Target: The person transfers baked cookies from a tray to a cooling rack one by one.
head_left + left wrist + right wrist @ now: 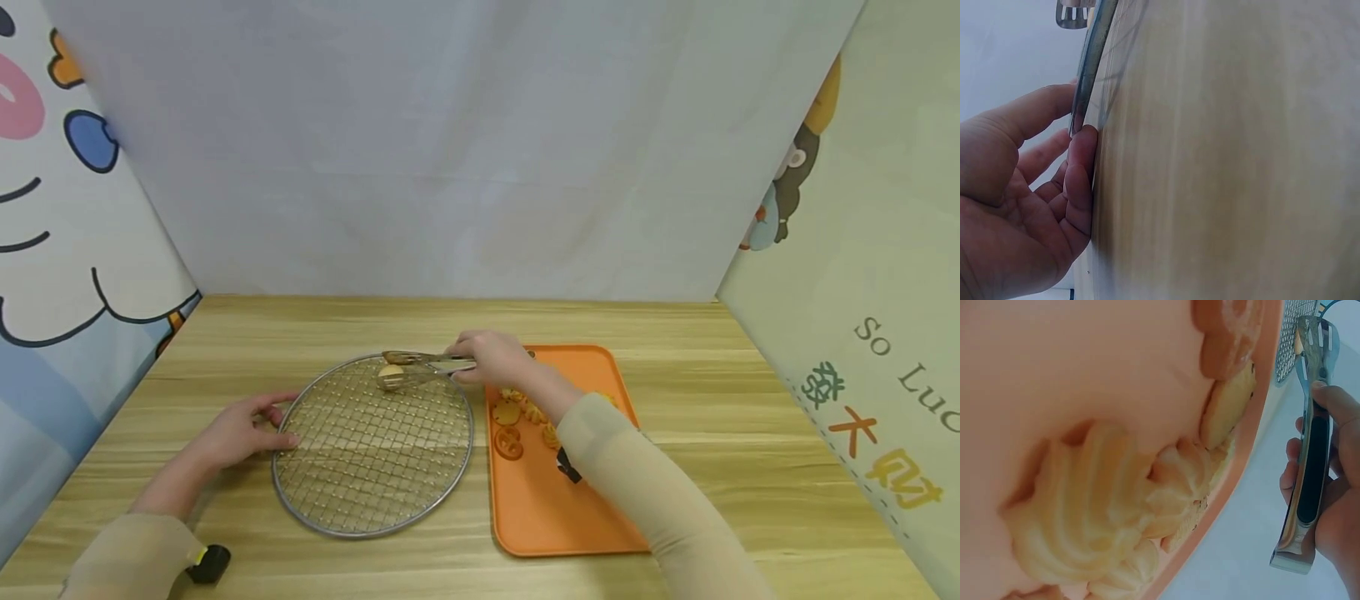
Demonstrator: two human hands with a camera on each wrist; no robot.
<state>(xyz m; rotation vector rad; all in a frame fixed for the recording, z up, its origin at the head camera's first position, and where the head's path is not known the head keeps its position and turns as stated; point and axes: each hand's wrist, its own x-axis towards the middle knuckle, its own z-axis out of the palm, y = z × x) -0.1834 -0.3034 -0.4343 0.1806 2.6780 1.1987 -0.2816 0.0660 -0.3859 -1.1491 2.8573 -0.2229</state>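
My left hand grips the left edge of a round wire grill rack. In the left wrist view the rack's metal rim runs between thumb and fingers, close over the wooden surface. With my right hand I hold metal tongs, which show slotted heads and a black handle inlay in the right wrist view. Between the tong heads, over the far part of the rack, is a small round pale cookie. The tongs partly cover it.
Right of the rack lies an orange tray holding several cookies along its left side, among them a pretzel-shaped one, a flat round one and a piped swirl. My right forearm crosses above the tray. A pale curtain stands behind the table.
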